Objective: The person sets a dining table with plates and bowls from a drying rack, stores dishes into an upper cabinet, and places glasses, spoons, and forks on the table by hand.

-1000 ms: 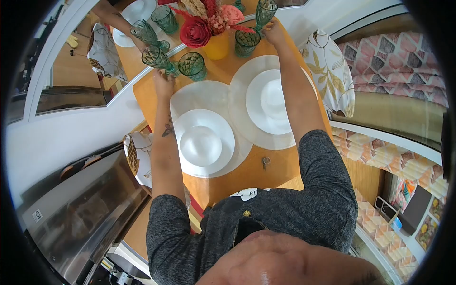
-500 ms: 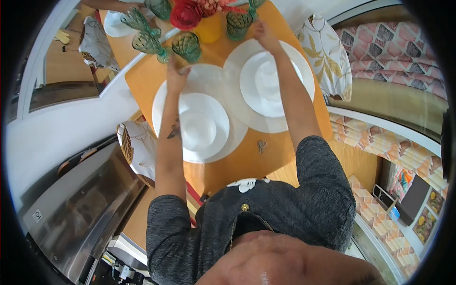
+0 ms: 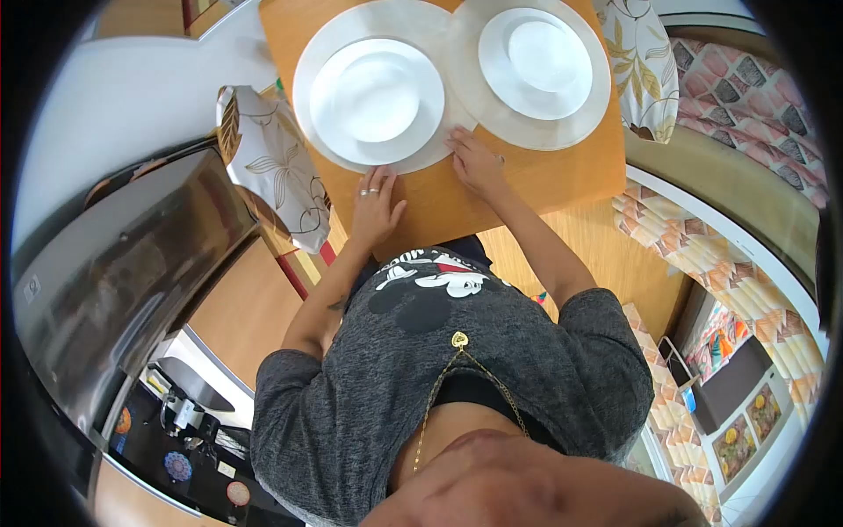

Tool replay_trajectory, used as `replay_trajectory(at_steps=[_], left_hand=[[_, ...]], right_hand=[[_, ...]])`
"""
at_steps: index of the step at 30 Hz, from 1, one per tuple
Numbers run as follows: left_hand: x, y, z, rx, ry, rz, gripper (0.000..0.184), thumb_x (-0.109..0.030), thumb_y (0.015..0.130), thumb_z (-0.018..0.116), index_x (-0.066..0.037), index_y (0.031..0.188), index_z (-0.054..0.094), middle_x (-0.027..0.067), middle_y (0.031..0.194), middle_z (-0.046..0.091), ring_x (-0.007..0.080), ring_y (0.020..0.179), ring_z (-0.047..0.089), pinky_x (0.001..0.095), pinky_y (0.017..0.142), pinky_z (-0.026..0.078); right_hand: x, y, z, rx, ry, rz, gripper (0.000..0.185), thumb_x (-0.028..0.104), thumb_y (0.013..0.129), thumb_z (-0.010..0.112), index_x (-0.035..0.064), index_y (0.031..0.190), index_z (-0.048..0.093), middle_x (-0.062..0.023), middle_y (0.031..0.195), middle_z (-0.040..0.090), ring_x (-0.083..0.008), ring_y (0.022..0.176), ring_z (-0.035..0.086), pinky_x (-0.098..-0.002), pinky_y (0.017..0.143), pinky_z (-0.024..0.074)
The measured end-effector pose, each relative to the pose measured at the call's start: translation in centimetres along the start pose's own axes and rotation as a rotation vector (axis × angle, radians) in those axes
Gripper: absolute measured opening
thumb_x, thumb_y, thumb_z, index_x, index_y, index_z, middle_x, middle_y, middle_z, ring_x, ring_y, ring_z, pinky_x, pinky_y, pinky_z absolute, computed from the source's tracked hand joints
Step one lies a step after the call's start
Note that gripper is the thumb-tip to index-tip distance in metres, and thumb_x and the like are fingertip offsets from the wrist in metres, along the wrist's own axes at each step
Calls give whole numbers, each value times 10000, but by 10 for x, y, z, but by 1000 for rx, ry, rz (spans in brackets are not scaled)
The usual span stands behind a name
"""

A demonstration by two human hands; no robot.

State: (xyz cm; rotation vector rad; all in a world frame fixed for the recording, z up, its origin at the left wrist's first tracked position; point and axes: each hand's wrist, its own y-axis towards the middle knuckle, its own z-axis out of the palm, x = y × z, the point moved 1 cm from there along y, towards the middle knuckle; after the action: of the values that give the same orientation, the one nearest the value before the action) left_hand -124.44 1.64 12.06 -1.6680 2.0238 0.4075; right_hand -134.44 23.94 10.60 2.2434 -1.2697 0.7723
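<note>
Table [image 3: 571, 180], round placemats [image 3: 562, 133], plates [image 3: 430, 97], patterned curtains [image 3: 746, 97]

Left placemat [image 3: 430, 25] (centre) hidden under dishes [image 3: 378, 92]

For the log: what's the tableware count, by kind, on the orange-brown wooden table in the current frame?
Pale round placemats: 2
Larger white round plates: 2
Smaller white round dishes, one on each plate: 2
Total: 6
</note>
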Motion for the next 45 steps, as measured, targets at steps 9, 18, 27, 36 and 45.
replay_trajectory(at_steps=[9,18,27,36,45], left_hand=[[6,-35,21,-40,207,-35,690,-413,821,508,-61,1368,278,134,1446,200,305,1341,157,503,1058,140],[1,-62,23,-142,162,-60,626,-372,801,543,-122,1337,338,104,1343,368,275,1261,309,491,965,273],[-21,-25,16,-173,268,-235,619,-405,790,553,-189,1334,350,72,1295,428,310,1110,432,490,863,329],[-61,-8,53,-338,106,-333,614,-338,770,605,-99,1290,382,131,1268,441,323,1131,412,482,893,300],[-150,129,85,-178,89,-56,577,-275,828,533,-92,1338,335,170,1409,264,378,1279,260,510,1022,219]], right_hand=[[21,-34,41,0,-248,-61,508,89,788,489,-7,1277,390,-172,1377,325,-311,1284,302,-451,1042,265],[39,-69,44,3,-323,-42,458,101,783,499,0,1227,448,-152,1357,366,-294,1267,336,-458,1022,288],[34,-66,30,47,-293,-81,448,130,785,475,-17,1208,467,-170,1326,394,-288,1254,355,-451,1021,295],[-13,-54,-29,-59,94,-34,342,64,715,537,30,1052,584,-157,1170,521,-292,1110,474,-399,945,368],[-178,-67,-153,-261,-554,269,472,313,829,547,207,1279,449,-138,1397,298,-406,1255,284,-535,992,272]])
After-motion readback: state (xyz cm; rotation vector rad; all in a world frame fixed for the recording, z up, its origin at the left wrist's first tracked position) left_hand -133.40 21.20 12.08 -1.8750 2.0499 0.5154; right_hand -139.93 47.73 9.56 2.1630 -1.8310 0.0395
